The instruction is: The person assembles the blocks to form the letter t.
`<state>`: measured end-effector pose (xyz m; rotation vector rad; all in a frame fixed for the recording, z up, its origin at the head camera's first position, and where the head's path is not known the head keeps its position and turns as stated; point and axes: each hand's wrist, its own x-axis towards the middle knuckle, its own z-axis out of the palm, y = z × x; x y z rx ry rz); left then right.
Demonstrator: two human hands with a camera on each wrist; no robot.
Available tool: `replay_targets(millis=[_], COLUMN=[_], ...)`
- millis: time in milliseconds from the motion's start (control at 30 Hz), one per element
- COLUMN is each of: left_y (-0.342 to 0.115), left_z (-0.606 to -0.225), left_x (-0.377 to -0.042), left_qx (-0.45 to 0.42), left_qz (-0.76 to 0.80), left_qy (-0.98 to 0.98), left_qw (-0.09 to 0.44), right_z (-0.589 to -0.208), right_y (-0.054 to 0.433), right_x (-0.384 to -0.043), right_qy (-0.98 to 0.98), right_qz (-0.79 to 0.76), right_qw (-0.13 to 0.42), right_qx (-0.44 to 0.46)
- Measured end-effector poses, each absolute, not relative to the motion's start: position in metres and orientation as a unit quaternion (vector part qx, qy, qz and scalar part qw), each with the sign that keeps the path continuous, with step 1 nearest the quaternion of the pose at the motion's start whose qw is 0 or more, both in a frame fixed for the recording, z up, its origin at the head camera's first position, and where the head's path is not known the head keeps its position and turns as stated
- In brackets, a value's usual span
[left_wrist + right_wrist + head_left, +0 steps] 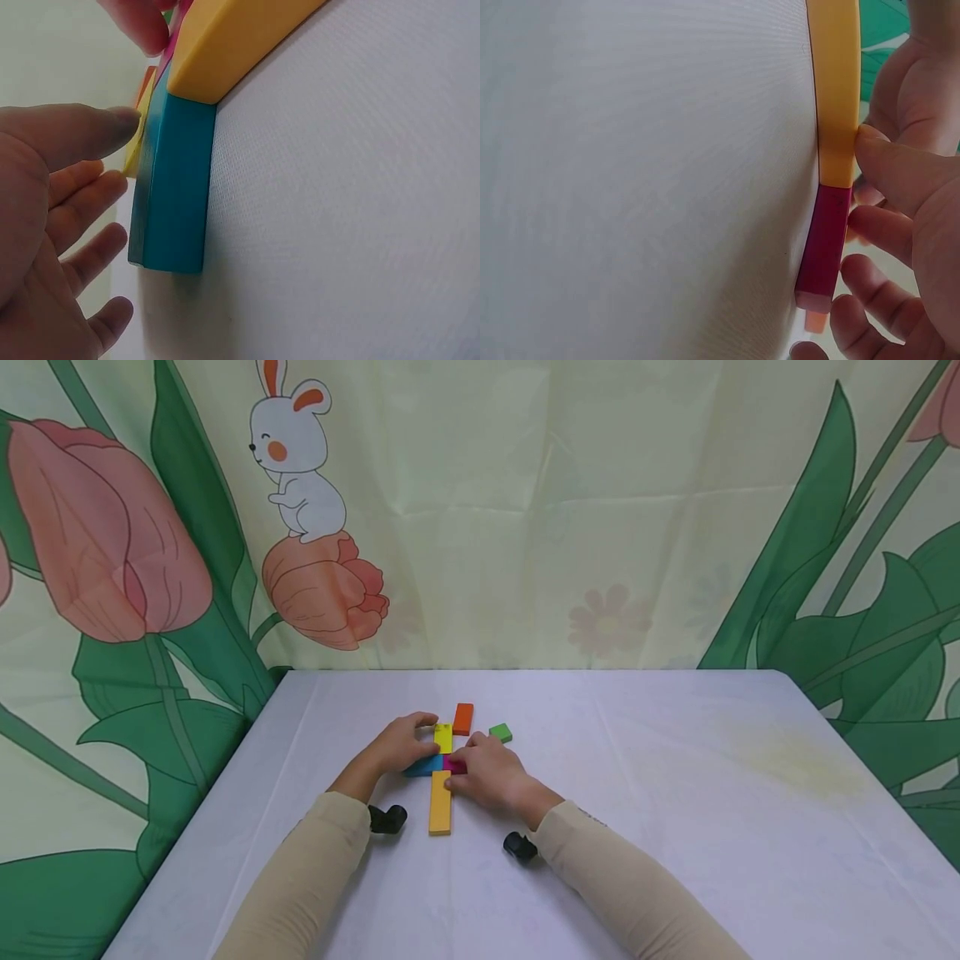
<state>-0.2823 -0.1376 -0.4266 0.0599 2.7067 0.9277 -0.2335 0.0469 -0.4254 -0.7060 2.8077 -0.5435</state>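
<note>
Several coloured blocks lie joined end to side on the white table. My left hand [401, 743] is at the left side of a bright yellow block [443, 740], thumb and fingers spread beside it. Below the thumb lies a blue block [176, 180]. My right hand [491, 772] touches the blocks from the right. Its thumb is against the long amber block [837, 97], and the index finger meets the magenta block [825, 244]. The amber block abuts the blue and magenta blocks where these meet. The right fingers partly cover the magenta block in the head view.
An orange block [463, 719] lies just beyond the yellow one. To its right sits a small green block [500, 732]. Black wrist devices [387, 819] show at both cuffs. A curtain [480, 527] printed with tulips and a rabbit hangs behind the table [675, 827].
</note>
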Motion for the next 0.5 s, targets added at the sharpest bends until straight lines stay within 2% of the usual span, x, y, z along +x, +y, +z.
replay_targets(millis=[500], left_y=[-0.1378], left_z=[-0.4273], left_x=[-0.2829], left_qx=[0.023], left_qz=[0.329], left_qy=[0.934], left_qw=[0.14], right_z=[-0.4253], right_y=[0.0461], right_x=[-0.2336], right_qy=[0.95], right_qz=[-0.178], right_qw=[0.097], right_qx=[-0.237])
